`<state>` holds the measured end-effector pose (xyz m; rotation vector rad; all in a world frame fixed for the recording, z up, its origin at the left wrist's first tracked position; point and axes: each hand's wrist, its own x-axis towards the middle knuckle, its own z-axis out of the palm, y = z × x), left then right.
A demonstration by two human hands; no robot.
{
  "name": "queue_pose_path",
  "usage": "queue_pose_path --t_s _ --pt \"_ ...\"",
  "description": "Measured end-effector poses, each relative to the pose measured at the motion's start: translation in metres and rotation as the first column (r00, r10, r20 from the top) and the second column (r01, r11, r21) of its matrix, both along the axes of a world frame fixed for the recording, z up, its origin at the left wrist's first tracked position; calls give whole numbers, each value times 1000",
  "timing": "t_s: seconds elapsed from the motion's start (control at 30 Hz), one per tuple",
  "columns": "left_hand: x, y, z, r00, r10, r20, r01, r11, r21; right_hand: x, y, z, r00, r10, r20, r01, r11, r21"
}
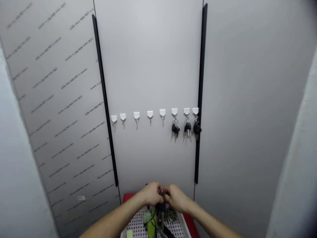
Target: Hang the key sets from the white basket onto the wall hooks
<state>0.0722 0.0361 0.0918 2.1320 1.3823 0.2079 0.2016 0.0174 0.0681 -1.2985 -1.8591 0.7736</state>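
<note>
My left hand [153, 195] and my right hand [176, 199] meet at the bottom centre, fingers closed on a bunch of keys [162, 206] with dark parts hanging down. Its ring is partly hidden by the fingers. Below them is a white perforated basket [186, 228]. In it lie a yellow-green item [151, 228], a pale green rounded item [147, 216], a brassy openwork piece [171, 214] and other dark pieces I cannot make out.
Several white hooks [150, 114] run in a row across the pale panel ahead. Key sets [175, 128] hang from the three rightmost ones. Long black handles [105, 96] edge the panel. A red surface [192, 226] shows under the basket. Walls stand close on both sides.
</note>
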Motion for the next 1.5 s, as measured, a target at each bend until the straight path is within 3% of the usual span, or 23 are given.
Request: queue_pose_path --t_s 0.07,0.13,0.17,0.2,0.27,0.33,0.43,0.57,0.73,0.83,0.93,1.03,1.13,1.23,1.33,1.4,1.47,1.5 --pt "6 5 16 999 -50 -15 51 998 32 11 0 19 996 -19 89 15 999 46" --pt "16 15 50 996 -58 71 48 989 138 28 5 57 979 -191 64 175 964 202" --pt "23 21 70 988 -43 151 11 979 206 38 9 79 939 -344 -14 330 887 323" --pt "32 27 90 968 -16 249 -53 963 265 48 13 102 872 -478 -108 474 766 435" --pt "52 36 125 909 13 417 -177 918 355 65 23 139 746 -632 -210 627 560 542" --pt "73 42 147 880 39 474 -276 854 441 74 33 160 674 -714 -189 670 484 563" --pt "95 46 154 897 128 423 -347 796 496 79 43 168 663 -742 -104 664 517 540" --pt "100 49 156 906 105 410 -323 797 511 89 47 173 716 -676 -171 650 558 515" --pt "89 50 197 869 14 494 -337 748 571 100 41 208 731 -661 -169 618 535 576" --pt "90 46 219 890 -55 453 -266 744 613 98 35 227 734 -677 -48 552 555 622" --pt "93 37 222 940 -118 319 -122 758 641 95 26 233 692 -715 99 501 575 647" --pt "88 25 205 975 -177 138 64 809 584 91 16 217 671 -685 283 417 664 621" --pt "74 12 164 959 -281 -45 273 865 421 80 4 165 747 -516 419 305 827 473" --pt "53 -1 97 948 -297 -119 318 916 246 58 -7 83 833 -279 477 184 954 235" --pt "29 -11 16 981 -189 -50 192 979 72 40 -15 14 886 -118 448 97 993 70" --pt "12 -15 -31 998 -67 18 66 997 34 39 -15 2 917 -66 394 59 998 31" --pt "-5 -16 -64 988 27 152 -34 999 40 50 -10 21 937 -203 283 165 974 155" --pt "-11 -17 -75 974 56 218 -69 996 51 59 -5 40 917 -352 190 294 915 277"
